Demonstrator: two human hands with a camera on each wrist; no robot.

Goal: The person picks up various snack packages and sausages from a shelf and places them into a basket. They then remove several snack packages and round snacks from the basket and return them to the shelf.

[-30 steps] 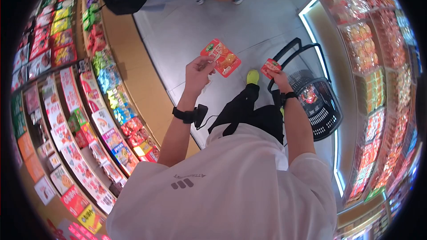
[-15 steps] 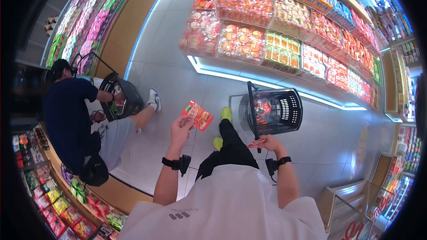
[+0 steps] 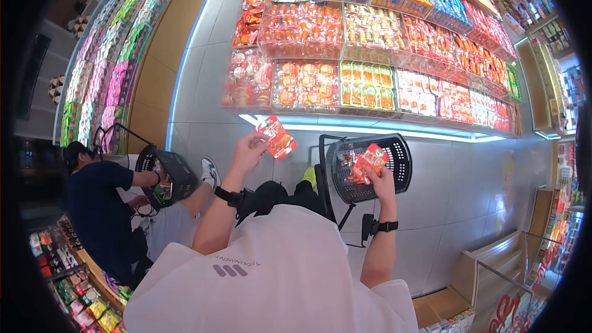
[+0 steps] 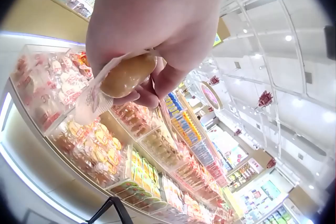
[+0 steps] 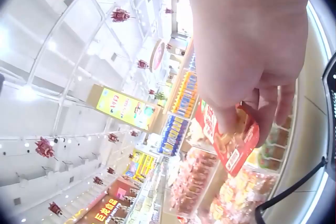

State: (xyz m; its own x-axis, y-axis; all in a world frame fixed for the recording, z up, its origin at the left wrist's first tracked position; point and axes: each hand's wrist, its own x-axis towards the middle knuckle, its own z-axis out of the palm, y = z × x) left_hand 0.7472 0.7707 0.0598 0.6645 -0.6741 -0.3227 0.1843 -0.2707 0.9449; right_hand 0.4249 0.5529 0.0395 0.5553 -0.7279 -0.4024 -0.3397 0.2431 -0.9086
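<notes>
My left hand [image 3: 250,152] holds a red snack packet [image 3: 277,138] over the aisle floor in the head view. In the left wrist view, a brown, rounded food piece in a clear wrapper [image 4: 128,77] also sits among the curled fingers; its exact kind cannot be told. My right hand [image 3: 383,182] pinches another red snack packet [image 3: 372,160] by its lower edge. That packet overlaps the black shopping basket [image 3: 401,161] in the head view, where red packages show inside. Close up, the right wrist view shows thumb and fingers on the packet [image 5: 235,153].
Ahead stands a lit display [image 3: 370,86] with clear bins of packaged snacks. A person [image 3: 102,203] at the left reaches into a second black basket [image 3: 179,176]. The upright handle [image 3: 322,172] of the nearer basket rises close by my legs.
The view has turned toward the lit display. My right hand has lifted its packet from beside the handle to over the basket. The left hand still holds its packet, now farther forward.
</notes>
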